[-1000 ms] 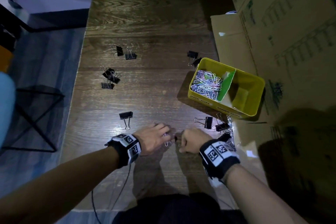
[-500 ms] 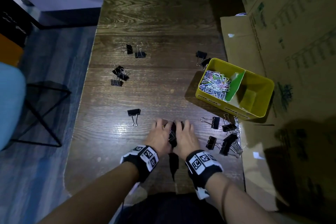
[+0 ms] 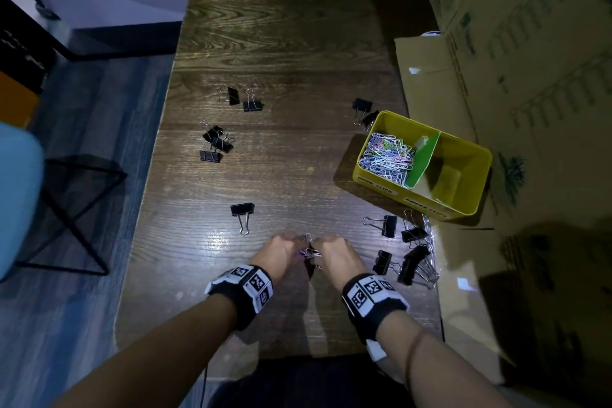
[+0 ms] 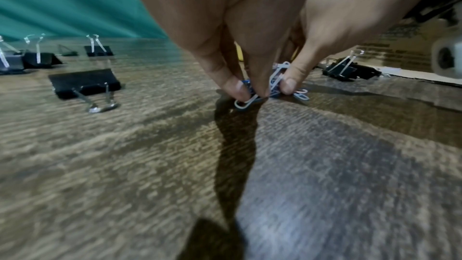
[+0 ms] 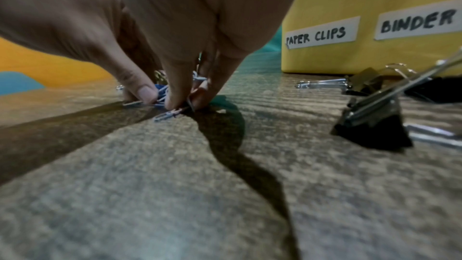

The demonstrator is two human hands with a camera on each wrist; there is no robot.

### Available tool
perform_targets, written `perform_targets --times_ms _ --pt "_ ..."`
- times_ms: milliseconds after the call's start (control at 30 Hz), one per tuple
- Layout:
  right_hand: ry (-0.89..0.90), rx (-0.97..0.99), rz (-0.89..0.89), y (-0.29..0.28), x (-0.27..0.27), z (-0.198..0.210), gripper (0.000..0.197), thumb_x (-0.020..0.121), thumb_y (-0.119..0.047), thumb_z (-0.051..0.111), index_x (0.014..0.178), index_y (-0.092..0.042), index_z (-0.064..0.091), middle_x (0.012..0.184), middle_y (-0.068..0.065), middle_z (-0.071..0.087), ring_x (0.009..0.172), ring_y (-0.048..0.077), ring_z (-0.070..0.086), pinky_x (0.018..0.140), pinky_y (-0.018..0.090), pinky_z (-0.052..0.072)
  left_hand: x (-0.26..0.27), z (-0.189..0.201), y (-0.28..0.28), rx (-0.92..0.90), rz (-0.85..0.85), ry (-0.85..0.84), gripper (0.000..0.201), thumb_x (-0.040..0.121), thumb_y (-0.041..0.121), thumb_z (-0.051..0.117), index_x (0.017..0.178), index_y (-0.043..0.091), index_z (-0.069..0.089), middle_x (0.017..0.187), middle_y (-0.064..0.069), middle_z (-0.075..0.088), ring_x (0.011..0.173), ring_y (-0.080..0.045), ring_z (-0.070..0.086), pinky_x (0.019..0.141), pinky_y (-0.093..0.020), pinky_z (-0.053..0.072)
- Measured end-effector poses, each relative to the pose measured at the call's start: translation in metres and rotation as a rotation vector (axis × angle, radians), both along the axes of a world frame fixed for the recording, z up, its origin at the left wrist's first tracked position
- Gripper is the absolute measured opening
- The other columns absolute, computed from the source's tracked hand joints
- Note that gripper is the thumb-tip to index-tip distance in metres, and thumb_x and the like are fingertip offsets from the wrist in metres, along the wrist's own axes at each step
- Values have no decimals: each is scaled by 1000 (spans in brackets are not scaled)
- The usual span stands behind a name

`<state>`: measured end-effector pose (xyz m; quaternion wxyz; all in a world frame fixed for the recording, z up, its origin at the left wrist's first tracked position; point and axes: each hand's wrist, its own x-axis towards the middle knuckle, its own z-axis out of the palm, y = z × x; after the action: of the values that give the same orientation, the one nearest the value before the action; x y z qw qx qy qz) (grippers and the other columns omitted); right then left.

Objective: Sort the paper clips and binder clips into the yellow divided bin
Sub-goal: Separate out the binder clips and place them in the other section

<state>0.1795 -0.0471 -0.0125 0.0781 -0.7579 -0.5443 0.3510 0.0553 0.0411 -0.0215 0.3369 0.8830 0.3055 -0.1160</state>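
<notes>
Both hands, left (image 3: 280, 252) and right (image 3: 334, 253), meet fingertips-down, pinching together.

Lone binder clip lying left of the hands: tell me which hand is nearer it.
Left. The left hand sits just right of the lone binder clip; the right hand lies farther right, both pinching paper clips.

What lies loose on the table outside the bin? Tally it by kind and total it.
Black binder clips: about 12, right pile overlapping.
Paper clips: at least 3, pinched by left hand and right hand.
Total: roughly 15.
</notes>
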Motion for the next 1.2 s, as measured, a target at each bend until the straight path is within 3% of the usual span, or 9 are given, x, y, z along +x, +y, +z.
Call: perform_targets --times_ms 167,300,367,467,633,767,900,1100,1200 --pt "68 -65 -44 1 9 1 21 89 -10 60 107 -15 70 98 12 70 93 26 65 83 29 49 1 5 10 -36 37 -90 25 80 19 69 104 14 71 95 -9 72 87 -21 66 77 -15 38" --pt "191 -63 -206 0 14 -2 16 86 -20 68 101 -20 74 83 9 70 79 23 64 69 25 45 -1 4 18 -117 159 -94 23 78 21 71 101 21 72 97 -1 74 85 -8 67 74 -3 37" --pt "260 -71 -285 -1 16 -6 14 83 -21 71 96 -21 75 78 5 70 74 19 62 66 24 44 -1 0 22 -179 229 -68 21 76 18 73 97 21 73 85 3 75 72 2 63 66 0 37" --pt "337 -66 -399 -1 22 -13 16 77 -25 77 93 -23 76 78 3 74 73 18 66 70 32 53 0 -3 29 -358 398 -45 18 74 13 76 91 20 75 55 17 66 49 6 54 54 -6 42" --pt "542 -2 -611 -2 29 -11 16 75 -17 78 91 -12 76 79 15 74 63 14 60 65 29 51 -4 -7 39 -728 688 -116 23 74 -5 70 77 17 74 59 3 70 53 -6 62 58 -19 55" --pt "696 116 -797 1 39 -1 25 74 -8 78 98 -3 73 87 11 73 58 6 63 58 20 52 -5 2 53 -858 796 -118 17 75 -10 66 78 6 70 60 -3 71 53 -11 66 57 -19 57" --pt "758 284 -871 1 54 23 18 73 -4 78 90 -7 75 80 3 74 73 15 67 80 34 55 14 30 72 -894 782 -189 15 73 -11 66 75 3 71 63 -6 72 55 -14 67 56 -20 57" --pt "794 558 -969 -8 86 72 25 73 2 75 96 -3 71 79 -7 75 72 9 69 68 21 57 92 98 99 -943 536 -340 25 73 -13 62 73 9 75 72 -5 73 58 -13 68 57 -18 56" --pt "770 654 -1032 -10 105 88 30 73 1 74 102 2 68 86 -7 74 75 12 68 74 28 59 140 115 102 -880 410 -379 19 75 -10 64 83 6 72 70 -2 72 59 -12 66 57 -17 55"
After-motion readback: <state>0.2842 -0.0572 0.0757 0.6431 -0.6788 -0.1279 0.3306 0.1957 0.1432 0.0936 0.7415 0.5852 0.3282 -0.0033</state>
